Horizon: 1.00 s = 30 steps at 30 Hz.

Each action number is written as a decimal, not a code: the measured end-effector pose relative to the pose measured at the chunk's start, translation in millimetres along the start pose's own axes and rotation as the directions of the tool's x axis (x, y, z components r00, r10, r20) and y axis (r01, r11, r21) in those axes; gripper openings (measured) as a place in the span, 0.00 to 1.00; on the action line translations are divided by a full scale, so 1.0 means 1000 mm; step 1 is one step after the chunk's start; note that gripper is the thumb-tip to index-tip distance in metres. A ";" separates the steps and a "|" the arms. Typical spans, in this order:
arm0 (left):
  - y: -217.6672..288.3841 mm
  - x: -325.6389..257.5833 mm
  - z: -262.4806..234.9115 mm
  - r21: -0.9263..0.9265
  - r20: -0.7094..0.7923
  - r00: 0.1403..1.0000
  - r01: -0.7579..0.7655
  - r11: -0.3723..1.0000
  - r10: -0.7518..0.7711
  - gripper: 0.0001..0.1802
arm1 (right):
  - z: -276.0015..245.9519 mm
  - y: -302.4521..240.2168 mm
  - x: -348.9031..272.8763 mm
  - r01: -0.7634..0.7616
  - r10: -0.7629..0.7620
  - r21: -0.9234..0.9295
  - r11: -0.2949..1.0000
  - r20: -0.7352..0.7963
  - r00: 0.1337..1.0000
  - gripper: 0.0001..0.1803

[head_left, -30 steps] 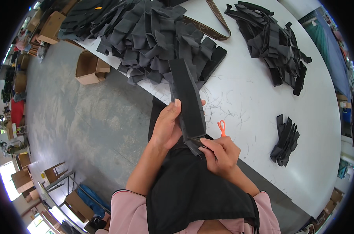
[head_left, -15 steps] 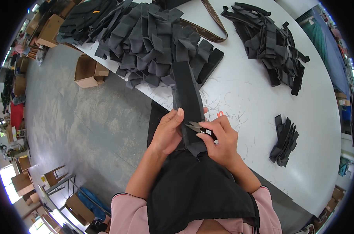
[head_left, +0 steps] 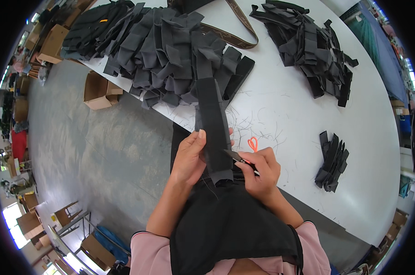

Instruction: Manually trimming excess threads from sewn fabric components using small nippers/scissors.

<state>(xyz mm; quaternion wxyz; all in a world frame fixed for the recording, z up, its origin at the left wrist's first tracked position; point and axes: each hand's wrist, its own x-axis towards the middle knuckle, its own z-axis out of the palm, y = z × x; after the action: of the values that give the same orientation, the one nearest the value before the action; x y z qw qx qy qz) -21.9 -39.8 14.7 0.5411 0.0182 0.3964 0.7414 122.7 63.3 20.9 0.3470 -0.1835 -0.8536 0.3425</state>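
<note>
A long black fabric strip [head_left: 213, 119] with grey edging lies over my left hand [head_left: 189, 156], thumb on its left edge and fingertips showing past its right edge. My right hand [head_left: 263, 173] grips small thread snips [head_left: 235, 156], whose blades look closed and rest against the strip's right edge. An orange-pink loop [head_left: 252, 144] sticks up beside that hand; it appears tied to the snips. Below the strip's near end, a loose thread hangs over my black apron [head_left: 235, 220]. The strip's far end overlaps a large heap of grey fabric pieces [head_left: 161, 50].
Cut thread ends litter the white table [head_left: 280, 110]. Another heap of black strips [head_left: 308, 55] lies far right, and a small bundle [head_left: 332, 162] nearer. A brown patterned strap [head_left: 241, 23] curls at the back. An open cardboard box [head_left: 97, 91] stands on the floor, left.
The snips' blades, apart before, now look closed and sit slightly lower at the strip's edge. The strip and my left hand have shifted a little left in view. More of the orange-pink loop shows.
</note>
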 end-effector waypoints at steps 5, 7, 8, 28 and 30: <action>0.003 -0.002 0.003 -0.031 -0.024 1.000 0.006 0.999 -0.007 0.26 | -0.004 0.008 -0.008 -0.111 0.111 0.028 0.993 0.005 0.994 0.15; 0.002 -0.002 0.003 -0.035 -0.028 0.999 0.017 0.999 -0.018 0.26 | -0.003 0.009 -0.007 -0.099 0.099 0.028 0.995 -0.004 0.995 0.15; -0.001 -0.001 -0.001 -0.030 -0.039 0.999 0.023 0.999 -0.024 0.26 | 0.000 0.009 -0.006 -0.106 0.107 0.061 0.992 -0.004 0.994 0.15; -0.005 -0.001 -0.005 -0.022 -0.075 0.997 0.029 0.999 -0.031 0.26 | 0.000 0.005 -0.005 -0.074 0.073 0.007 0.997 0.033 0.997 0.14; -0.004 -0.003 -0.009 -0.019 -0.079 0.995 0.060 0.998 -0.062 0.24 | -0.002 0.005 -0.007 -0.134 0.133 0.053 0.990 0.010 0.991 0.13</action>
<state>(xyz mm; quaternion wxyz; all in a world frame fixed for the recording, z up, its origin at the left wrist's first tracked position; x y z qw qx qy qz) -21.8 -47.0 7.1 0.5475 -0.0279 0.4117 0.7280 129.3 63.7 15.6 0.3252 -0.2299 -0.8311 0.3881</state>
